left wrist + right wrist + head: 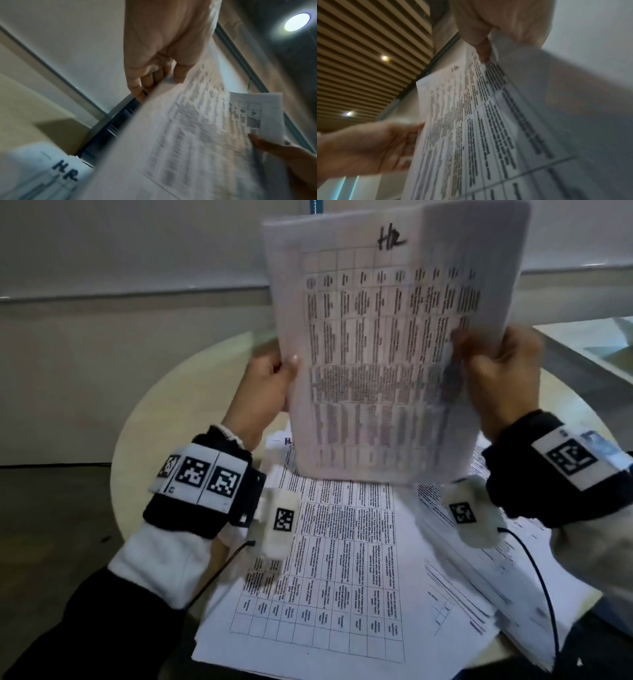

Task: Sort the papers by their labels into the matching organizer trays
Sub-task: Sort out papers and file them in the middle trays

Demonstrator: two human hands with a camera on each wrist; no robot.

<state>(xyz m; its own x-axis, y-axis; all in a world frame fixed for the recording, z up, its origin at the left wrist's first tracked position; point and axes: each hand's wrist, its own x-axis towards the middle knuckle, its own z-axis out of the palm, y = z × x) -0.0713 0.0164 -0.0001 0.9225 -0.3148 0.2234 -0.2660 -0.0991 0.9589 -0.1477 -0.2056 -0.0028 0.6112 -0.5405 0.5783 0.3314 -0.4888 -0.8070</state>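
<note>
So both hands are holding up a sheaf of printed papers (376,344) in the upper middle of the head view, pretty much upright, with "HR" handwritten in black marker at the top and a dense table of text below it. The left hand (270,378) is pinching the left edge, thumb on the front and fingers curled behind, and the right hand (503,371) is gripping the right edge the same way, with a second sheet peeking out behind on that side. The held pages are blurry, so the small print isn't readable. Below them, in the lower middle of the frame, a messy pile of loose papers (329,577) is lying on a round pale table (150,419), with more sheets fanning off toward the lower right. In the lower left of the left wrist view, another paper marked "HR" (65,171) is showing, blurred. Both wrists are wearing black bands (205,491) with square black-and-white marker tags, and thin black cables are trailing off them.
</note>
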